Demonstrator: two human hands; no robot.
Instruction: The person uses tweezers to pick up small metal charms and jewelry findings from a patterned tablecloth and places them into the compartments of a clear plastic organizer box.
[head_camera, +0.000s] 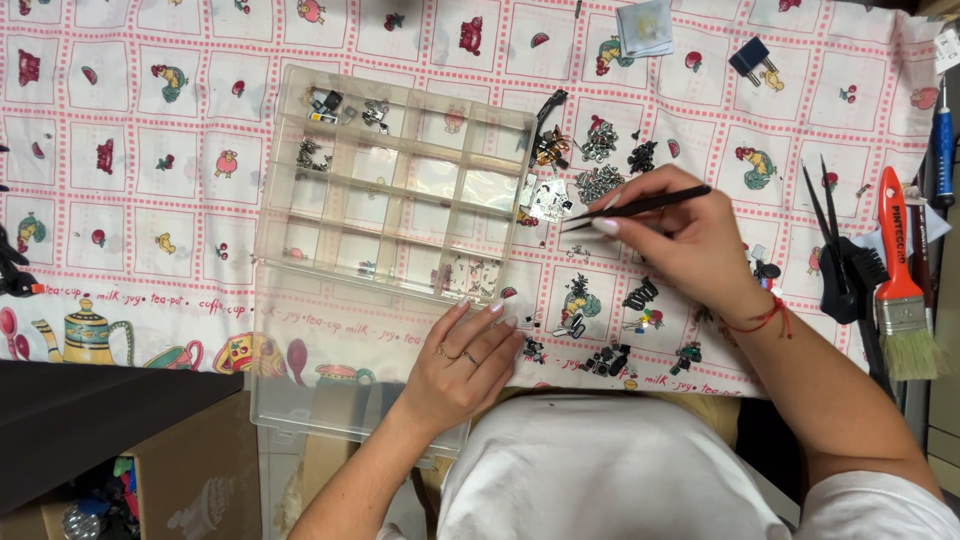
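Sorting small metal parts beside the clear compartment box.

I watched the right hand (690, 240) pinch black tweezers (640, 207) closed between thumb and fingers, tips angled down at the small metal parts (598, 183) heaped just right of the compartment box (390, 190), probably so single pieces were within easy reach. The left hand (462, 360) lay flat and open on the box's lid (330, 390), holding nothing, seemingly steadying it on the patterned tablecloth (130, 150).

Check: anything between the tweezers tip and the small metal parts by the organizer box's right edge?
Nothing visible. The right hand holds the black tweezers with the tip just over the small metal parts, beside the clear organizer box. The left hand rests at its near edge.
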